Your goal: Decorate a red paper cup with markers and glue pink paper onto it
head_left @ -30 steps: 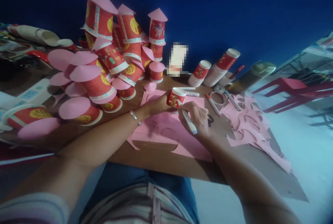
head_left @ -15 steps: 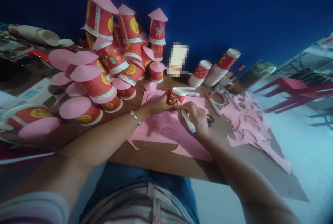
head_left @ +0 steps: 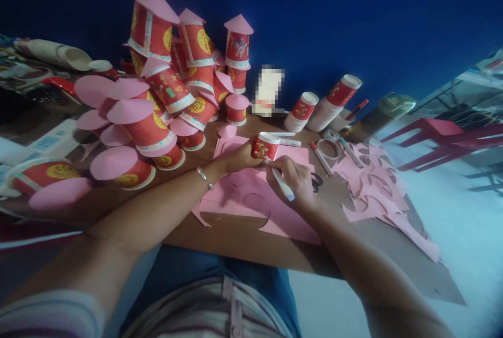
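My left hand is closed on a red paper cup with a white rim and a printed figure, held above pink paper sheets. Its fingertips are partly hidden behind the cup. In my right hand is a white marker, its light blue end pointing back toward me. The marker's tip meets the lower part of the cup, though the exact contact is too small to make out. Black scissor handles show just right of my right hand.
Red cups with pink cone tops are stacked at the left and back. Plain cup stacks, a tape roll and markers lie to the right. Pink paper scraps cover the right side of the table.
The cup has turned slightly in my left hand, so its printed figure faces me more. My right hand and the marker have shifted a little to the left.
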Tool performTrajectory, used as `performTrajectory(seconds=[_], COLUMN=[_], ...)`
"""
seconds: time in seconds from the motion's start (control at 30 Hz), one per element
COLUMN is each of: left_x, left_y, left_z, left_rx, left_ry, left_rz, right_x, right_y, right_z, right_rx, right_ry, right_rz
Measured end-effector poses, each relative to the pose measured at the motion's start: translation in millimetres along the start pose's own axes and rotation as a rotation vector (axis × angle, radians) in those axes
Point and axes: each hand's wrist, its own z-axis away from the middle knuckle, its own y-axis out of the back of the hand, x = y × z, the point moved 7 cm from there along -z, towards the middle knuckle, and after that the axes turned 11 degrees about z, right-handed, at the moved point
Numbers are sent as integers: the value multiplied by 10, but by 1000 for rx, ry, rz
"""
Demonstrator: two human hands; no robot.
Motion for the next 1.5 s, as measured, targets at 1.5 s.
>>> performTrajectory(seconds=[1.5], left_x=[-182], left_y=[-79], left_z=[-31], left_rx=[-128], left_ry=[56], left_rz=[474], right_x=[-26], right_y=[51], right_z=[-35], right_rx=[55], right_ry=[40], right_rz=[-1])
